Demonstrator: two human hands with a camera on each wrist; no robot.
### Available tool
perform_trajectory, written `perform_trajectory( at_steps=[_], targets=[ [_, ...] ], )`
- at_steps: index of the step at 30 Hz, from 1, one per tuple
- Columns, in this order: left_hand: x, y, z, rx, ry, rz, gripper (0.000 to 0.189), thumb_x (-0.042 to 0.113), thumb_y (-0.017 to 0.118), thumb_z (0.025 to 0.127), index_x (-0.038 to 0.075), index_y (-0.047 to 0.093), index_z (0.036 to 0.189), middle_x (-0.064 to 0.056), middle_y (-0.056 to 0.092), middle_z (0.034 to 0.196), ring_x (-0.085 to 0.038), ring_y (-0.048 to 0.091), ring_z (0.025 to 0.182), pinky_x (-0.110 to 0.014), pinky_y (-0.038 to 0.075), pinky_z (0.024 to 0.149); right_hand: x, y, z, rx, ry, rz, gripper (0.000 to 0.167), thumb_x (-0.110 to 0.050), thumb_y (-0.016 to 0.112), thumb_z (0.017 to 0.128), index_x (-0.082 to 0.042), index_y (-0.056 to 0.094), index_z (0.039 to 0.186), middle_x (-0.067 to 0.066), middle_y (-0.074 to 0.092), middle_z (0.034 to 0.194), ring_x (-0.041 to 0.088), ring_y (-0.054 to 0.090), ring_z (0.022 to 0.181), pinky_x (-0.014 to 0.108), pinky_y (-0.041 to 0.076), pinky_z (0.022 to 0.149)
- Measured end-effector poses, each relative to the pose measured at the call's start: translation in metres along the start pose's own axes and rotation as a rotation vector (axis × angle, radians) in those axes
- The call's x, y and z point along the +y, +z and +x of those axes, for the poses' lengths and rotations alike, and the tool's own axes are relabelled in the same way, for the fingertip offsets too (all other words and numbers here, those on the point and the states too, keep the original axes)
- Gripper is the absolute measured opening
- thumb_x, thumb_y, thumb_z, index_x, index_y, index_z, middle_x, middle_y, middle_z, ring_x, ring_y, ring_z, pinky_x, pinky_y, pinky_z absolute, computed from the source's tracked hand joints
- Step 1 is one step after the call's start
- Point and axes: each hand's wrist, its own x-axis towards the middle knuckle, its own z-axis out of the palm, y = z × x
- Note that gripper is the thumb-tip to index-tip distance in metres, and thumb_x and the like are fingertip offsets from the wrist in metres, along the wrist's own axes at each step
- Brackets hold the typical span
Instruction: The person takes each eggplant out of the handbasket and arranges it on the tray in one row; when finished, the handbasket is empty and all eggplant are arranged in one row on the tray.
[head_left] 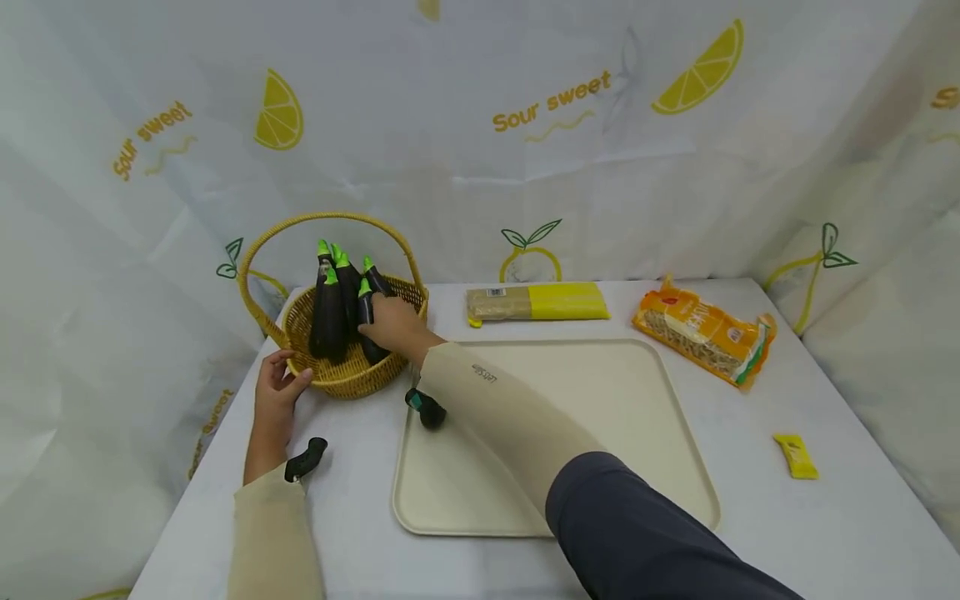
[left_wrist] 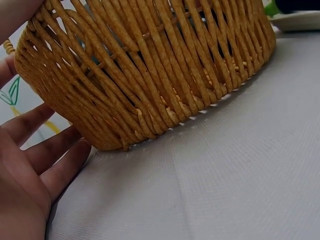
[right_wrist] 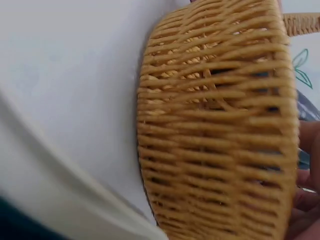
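Observation:
A yellow wicker basket (head_left: pixel 352 385) with a tall hoop handle stands at the table's far left, with several dark purple eggplants (head_left: pixel 328 317) upright inside, their stems bright green. My left hand (head_left: pixel 277 396) holds the basket's near left side, thumb by the rim and fingers spread along the outer wall. Over the basket's right rim reaches my right hand (head_left: pixel 399 323), its fingers and thumb gripping an eggplant (head_left: pixel 366 310) near the stem end. In the right wrist view the woven wall (right_wrist: pixel 215 125) hides most of that grip.
A beige tray (head_left: pixel 540 533) lies right of the basket, under my right forearm. Behind it is a yellow and tan packet (head_left: pixel 538 302). An orange bag (head_left: pixel 705 333) and a small yellow packet (head_left: pixel 796 456) lie on the right. A printed white curtain (head_left: pixel 450 150) backs the table.

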Motion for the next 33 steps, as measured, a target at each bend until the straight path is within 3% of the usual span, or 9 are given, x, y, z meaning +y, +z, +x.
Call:
perform_trajectory(
  at_steps=[5,11,15,20,27,33],
  targets=[
    [-0.003,-0.002,-0.006,-0.006,-0.007,0.015,0.042,-0.002,0.063,0.092,0.016,0.043,0.125,-0.013,0.029,0.153,-0.020,0.043,0.119,-0.018,0.042,0.089,-0.010,0.015,0.004,0.006,0.031,-0.064,0.068,-0.044,0.063,0.093,-0.006,0.041,0.144,0.007,0.061,0.123,0.021,0.062,0.107,0.032,0.050,0.087],
    [-0.004,-0.001,-0.008,0.011,-0.027,0.072,0.042,0.003,0.065,0.092,0.019,0.043,0.124,-0.010,0.029,0.154,-0.022,0.041,0.125,-0.019,0.041,0.093,-0.008,0.019,0.005,0.026,0.084,-0.012,0.069,-0.036,0.066,0.091,-0.004,0.037,0.145,0.011,0.061,0.119,0.023,0.063,0.101,0.033,0.052,0.081],
    [-0.003,-0.001,-0.004,0.001,-0.010,0.060,0.042,0.002,0.065,0.092,0.019,0.043,0.124,-0.010,0.030,0.154,-0.022,0.042,0.124,-0.020,0.041,0.093,-0.007,0.009,0.005,0.037,0.094,0.095,0.069,-0.029,0.067,0.090,-0.002,0.035,0.145,0.012,0.063,0.112,0.022,0.064,0.090,0.033,0.053,0.072],
    [0.003,-0.001,-0.003,-0.002,-0.011,0.034,0.042,-0.002,0.063,0.092,0.016,0.044,0.124,-0.013,0.031,0.152,-0.020,0.045,0.118,-0.017,0.042,0.088,-0.007,-0.015,-0.006,0.082,0.122,0.271,0.064,-0.034,0.074,0.086,-0.010,0.045,0.138,0.007,0.064,0.114,0.020,0.063,0.095,0.032,0.051,0.076],
    [0.019,0.005,-0.007,-0.019,-0.023,0.023,0.041,-0.001,0.063,0.092,0.016,0.044,0.123,-0.015,0.027,0.155,-0.021,0.043,0.119,-0.016,0.043,0.087,0.014,-0.048,-0.042,0.088,0.041,0.500,0.066,-0.034,0.073,0.087,-0.013,0.043,0.142,0.004,0.063,0.113,0.017,0.063,0.092,0.031,0.051,0.074],
    [0.007,0.001,-0.004,0.001,-0.035,0.042,0.043,0.001,0.064,0.092,0.015,0.043,0.126,-0.013,0.029,0.154,-0.021,0.044,0.119,-0.016,0.043,0.086,0.049,-0.059,-0.082,0.041,0.013,0.738,0.066,-0.025,0.075,0.087,-0.013,0.042,0.142,0.007,0.058,0.110,0.020,0.064,0.084,0.037,0.055,0.072]
  ],
)
